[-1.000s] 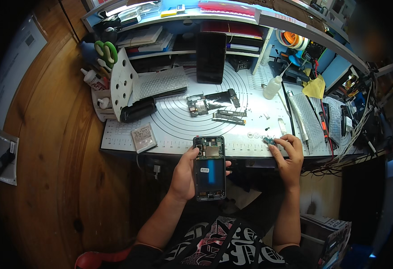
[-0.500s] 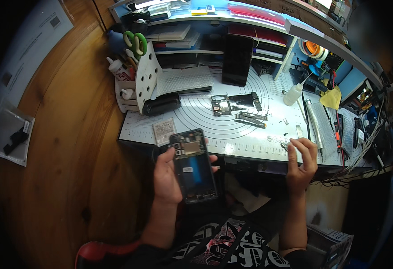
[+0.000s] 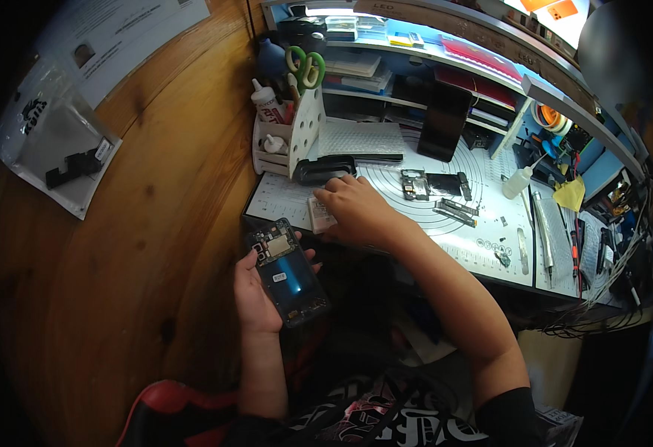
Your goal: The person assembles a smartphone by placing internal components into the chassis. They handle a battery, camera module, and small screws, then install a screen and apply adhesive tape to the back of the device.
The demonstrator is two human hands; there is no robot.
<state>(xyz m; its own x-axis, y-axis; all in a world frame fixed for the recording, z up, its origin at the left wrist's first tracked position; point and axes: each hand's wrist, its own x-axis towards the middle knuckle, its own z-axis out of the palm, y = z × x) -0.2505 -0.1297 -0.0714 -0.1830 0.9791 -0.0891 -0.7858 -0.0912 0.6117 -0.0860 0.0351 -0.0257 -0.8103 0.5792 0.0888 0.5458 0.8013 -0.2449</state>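
My left hand holds an opened smartphone in front of the desk edge. The phone's back is off; its circuit board and camera parts show at the top, with a dark hollow below. My right hand reaches across to the left front of the work mat. Its fingers are closed round the right side of a flat, pale, printed phone battery, which still looks to be lying on the mat; the fingertips are partly hidden. Just beyond the hand lies a black case.
On the mat lie a phone part assembly and dark strips. A dark phone leans against the shelf. A perforated tool holder stands left. A dropper bottle, tools and cables crowd the right.
My right hand has swung from the right front of the mat leftward to the battery. My left hand still holds the phone. The view has turned to the left.
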